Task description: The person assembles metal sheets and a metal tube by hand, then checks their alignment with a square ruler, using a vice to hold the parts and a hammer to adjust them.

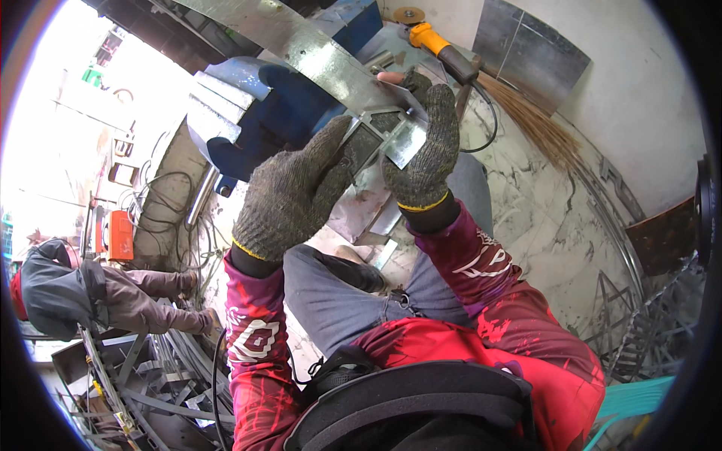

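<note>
Both my hands wear dark grey knitted gloves with yellow cuff edges. A long, wide, shiny metal profile (320, 56) slants down from the upper left, its cut end with bent flaps and hollow openings between my hands. My left hand (293, 195) grips the near left side of that end, thumb and fingers closed on it. From the right, my right hand (429, 143) is wrapped round the same end, a bare fingertip showing at the top. A small bright metal flap (406, 144) lies against its palm. Just beyond my left hand stands a blue metal machine (282, 113), partly covered by the profile.
A yellow angle grinder (427, 37) with a black cord lies at the far right, beside a straw broom (526, 113). To the left are an orange box (120, 234), loose cables (162, 195) and a bending person (60, 289). Metal offcuts (165, 376) pile up at lower left.
</note>
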Motion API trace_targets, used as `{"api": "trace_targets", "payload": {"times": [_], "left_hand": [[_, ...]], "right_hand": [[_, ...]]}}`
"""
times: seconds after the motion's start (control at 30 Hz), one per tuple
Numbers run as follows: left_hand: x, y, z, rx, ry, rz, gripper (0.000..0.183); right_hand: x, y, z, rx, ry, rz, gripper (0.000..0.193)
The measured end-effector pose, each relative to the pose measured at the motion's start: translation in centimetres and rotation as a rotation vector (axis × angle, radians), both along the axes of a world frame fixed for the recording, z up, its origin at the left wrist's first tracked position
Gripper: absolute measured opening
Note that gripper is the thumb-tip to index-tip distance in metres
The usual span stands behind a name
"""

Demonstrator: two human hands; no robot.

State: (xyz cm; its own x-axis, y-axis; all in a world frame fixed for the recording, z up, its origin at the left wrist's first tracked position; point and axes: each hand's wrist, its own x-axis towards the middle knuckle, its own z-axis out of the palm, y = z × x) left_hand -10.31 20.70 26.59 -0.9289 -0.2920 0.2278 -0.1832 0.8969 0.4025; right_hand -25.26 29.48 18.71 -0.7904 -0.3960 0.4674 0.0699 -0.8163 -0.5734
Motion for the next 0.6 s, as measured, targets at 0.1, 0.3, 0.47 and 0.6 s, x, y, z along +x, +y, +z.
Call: {"api": "trace_targets", "payload": {"times": [0.1,0.3,0.47,0.6], "left_hand": [[0.00,-0.67,-0.73,0.010,-0.005,0.007,0.052],[-0.16,-0.63,-0.32,-0.008,-0.036,-0.034,0.052],[-0.23,-0.76,-0.45,0.024,-0.039,-0.036,0.054],[-0.49,-0.90,-0.14,0.013,-0.075,-0.035,0.056]], "right_hand": [[-0.01,-0.04,0.11,0.037,0.002,0.019,0.048],[0.23,-0.10,0.20,-0.032,-0.173,0.164,0.053],[0.18,0.11,0.09,-0.149,-0.236,0.304,0.047],[0.73,0.21,0.67,0.039,0.018,-0.039,0.041]]}}
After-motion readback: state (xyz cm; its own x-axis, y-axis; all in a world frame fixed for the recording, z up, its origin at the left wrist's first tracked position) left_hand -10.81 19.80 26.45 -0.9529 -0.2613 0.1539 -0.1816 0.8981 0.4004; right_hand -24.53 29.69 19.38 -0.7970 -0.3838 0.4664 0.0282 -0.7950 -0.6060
